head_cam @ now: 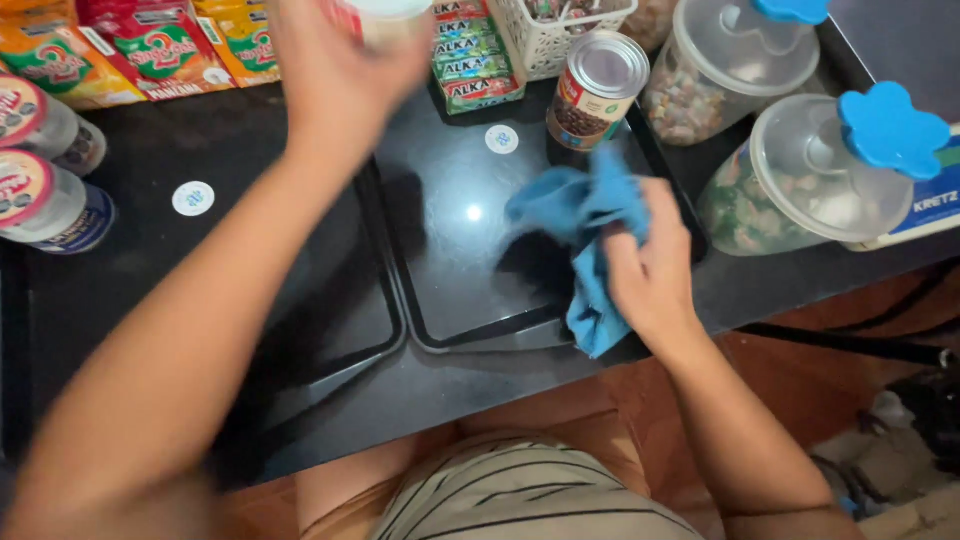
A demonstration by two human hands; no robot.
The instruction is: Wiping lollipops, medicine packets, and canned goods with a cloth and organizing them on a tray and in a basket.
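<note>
My right hand (650, 265) grips a crumpled blue cloth (585, 215) over the right side of a black tray (450, 330) on the dark counter. My left hand (335, 70) is raised near the top of the view and is closed around a pale round container (385, 18), of which only the lower part shows. A tin can (595, 90) with a red and brown label stands at the tray's far right corner, just beyond the cloth.
A second black tray (380, 330) lies to the left. Two clear tubs of sweets with blue knobs (800, 170) stand right, a white basket (555, 35) and green packets (480, 70) behind, snack bags (150, 50) and two jars (45, 200) at left.
</note>
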